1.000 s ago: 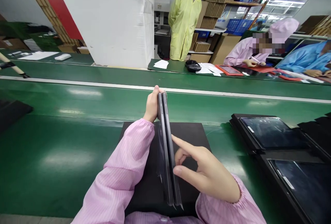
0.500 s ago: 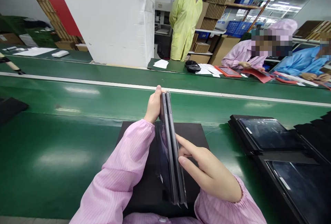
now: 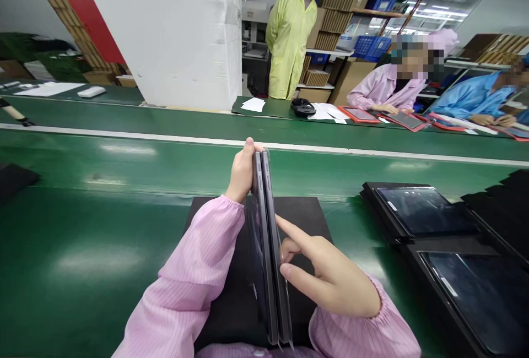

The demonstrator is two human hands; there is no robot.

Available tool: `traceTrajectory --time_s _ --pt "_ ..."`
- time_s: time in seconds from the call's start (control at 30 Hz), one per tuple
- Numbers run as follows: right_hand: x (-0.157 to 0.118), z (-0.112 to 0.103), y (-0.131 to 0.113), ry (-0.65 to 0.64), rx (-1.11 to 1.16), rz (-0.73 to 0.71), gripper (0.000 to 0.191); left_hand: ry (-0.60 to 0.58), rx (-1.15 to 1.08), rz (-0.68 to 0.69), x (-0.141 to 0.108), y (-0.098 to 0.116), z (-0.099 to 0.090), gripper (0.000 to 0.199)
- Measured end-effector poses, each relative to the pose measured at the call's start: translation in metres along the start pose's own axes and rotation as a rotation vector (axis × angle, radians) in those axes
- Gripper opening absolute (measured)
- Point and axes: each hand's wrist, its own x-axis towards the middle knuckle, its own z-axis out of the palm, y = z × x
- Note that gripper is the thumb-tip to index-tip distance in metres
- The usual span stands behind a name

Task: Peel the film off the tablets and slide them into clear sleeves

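Two thin dark tablets, a left tablet [image 3: 263, 248] and a right tablet [image 3: 274, 248], stand on edge side by side with a narrow gap between them. Clear film shows along the right one. My left hand [image 3: 241, 174] is closed around their far end, thumb up, its other fingers mostly hidden. From the right, my right hand [image 3: 330, 278] touches the right tablet's face with its index finger and thumb; these two are stretched apart and the other fingers are curled. Beneath the tablets lies a flat black box [image 3: 303, 215].
On the right, black trays hold a far tablet [image 3: 425, 209] and a near tablet [image 3: 483, 292]. A dark stack [image 3: 502, 206] stands beyond them. Across the green bench [image 3: 103, 237], a person in yellow [image 3: 289, 38] stands, and people in pink [image 3: 382, 85] and blue [image 3: 471, 96] sit.
Both hands and the two tablets have shifted slightly left in view, along with the whole scene. My grip looks the same. Across the bench, the person in pink has lowered a tablet to the bench.
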Motion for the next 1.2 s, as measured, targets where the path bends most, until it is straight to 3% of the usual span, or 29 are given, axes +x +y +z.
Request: traceTrajectory --time_s 1.2 --pt "-0.007 -0.003 -0.002 0.000 0.034 -0.006 0.077 -0.033 -0.002 0.047 -0.011 0.014 0.008 0.066"
